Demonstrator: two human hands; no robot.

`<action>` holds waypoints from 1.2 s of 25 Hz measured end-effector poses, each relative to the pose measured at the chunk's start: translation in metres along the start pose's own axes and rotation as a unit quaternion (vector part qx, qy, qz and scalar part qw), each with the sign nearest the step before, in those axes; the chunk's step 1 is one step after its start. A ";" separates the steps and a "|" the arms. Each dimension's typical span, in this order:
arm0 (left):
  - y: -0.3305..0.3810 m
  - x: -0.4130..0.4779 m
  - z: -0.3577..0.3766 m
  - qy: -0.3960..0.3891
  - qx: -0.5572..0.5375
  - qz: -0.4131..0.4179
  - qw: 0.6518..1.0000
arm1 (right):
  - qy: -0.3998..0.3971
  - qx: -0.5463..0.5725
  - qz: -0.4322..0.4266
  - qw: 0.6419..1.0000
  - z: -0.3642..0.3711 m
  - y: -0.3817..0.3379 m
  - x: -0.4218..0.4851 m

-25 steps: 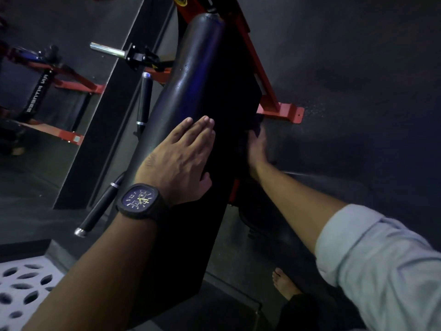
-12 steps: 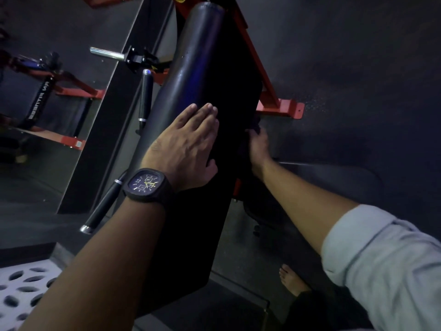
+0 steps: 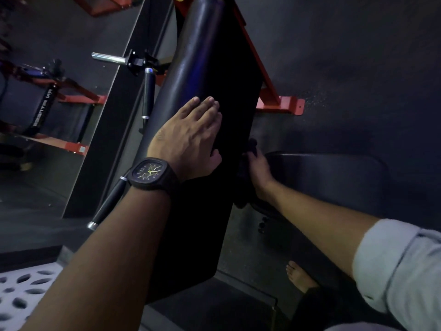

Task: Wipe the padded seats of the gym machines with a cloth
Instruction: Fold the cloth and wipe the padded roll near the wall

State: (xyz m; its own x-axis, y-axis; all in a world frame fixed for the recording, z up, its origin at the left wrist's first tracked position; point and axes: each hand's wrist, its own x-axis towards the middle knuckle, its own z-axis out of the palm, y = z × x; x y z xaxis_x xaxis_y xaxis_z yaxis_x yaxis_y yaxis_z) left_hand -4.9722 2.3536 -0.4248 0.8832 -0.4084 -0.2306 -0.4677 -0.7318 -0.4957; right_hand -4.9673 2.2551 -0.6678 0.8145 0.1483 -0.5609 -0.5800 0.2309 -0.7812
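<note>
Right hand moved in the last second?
Yes. The right hand, gripping the cloth, has slid down the side of the pad toward the person, farther from the red bracket.

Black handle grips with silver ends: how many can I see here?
2. One grip stands left of the long black pad, above the left hand; the other slants below and left of the watch. More may hide behind the pad.

The left hand [image 3: 188,137], a black wristwatch [image 3: 152,173] on its wrist, lies flat with straight fingers on the long black back pad [image 3: 202,56]. The right hand [image 3: 259,173] grips a dark cloth [image 3: 251,145] against the pad's right edge, just beside the padded seat [image 3: 334,177]
</note>
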 end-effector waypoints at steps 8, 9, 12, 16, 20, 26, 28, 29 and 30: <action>0.004 -0.014 0.003 -0.007 0.012 0.008 1.000 | -0.013 0.011 0.010 1.000 0.002 0.014 -0.026; 0.005 -0.015 0.003 -0.010 0.011 0.007 1.000 | 0.013 0.019 0.003 1.000 0.003 0.007 -0.015; 0.009 -0.017 0.002 -0.018 0.015 0.003 1.000 | 0.086 0.005 -0.018 0.996 0.014 -0.004 -0.012; 0.013 -0.027 0.003 -0.020 0.024 0.002 0.999 | 0.027 -0.012 0.010 1.000 0.012 0.026 -0.049; 0.021 -0.038 0.002 -0.042 0.031 0.008 0.999 | 0.113 0.012 -0.013 0.993 0.018 0.000 -0.035; 0.030 -0.055 0.002 -0.056 0.041 -0.002 0.998 | 0.094 -0.016 -0.007 0.995 0.017 0.011 -0.048; 0.036 -0.062 0.001 -0.066 0.044 -0.001 0.997 | 0.098 -0.039 -0.009 0.994 0.023 0.019 -0.061; 0.038 -0.066 0.002 -0.070 0.048 -0.002 0.996 | 0.075 -0.046 -0.009 0.996 0.021 0.033 -0.076; 0.039 -0.068 0.002 -0.070 0.051 -0.005 0.996 | 0.033 -0.050 0.002 0.998 0.019 0.045 -0.089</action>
State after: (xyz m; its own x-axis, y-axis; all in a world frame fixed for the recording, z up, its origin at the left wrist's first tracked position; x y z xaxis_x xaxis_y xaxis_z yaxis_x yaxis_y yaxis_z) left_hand -5.0506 2.3545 -0.4298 0.8874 -0.3158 -0.3358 -0.4590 -0.6734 -0.5796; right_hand -5.0658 2.2705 -0.6476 0.8116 0.0845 -0.5780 -0.5841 0.1327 -0.8008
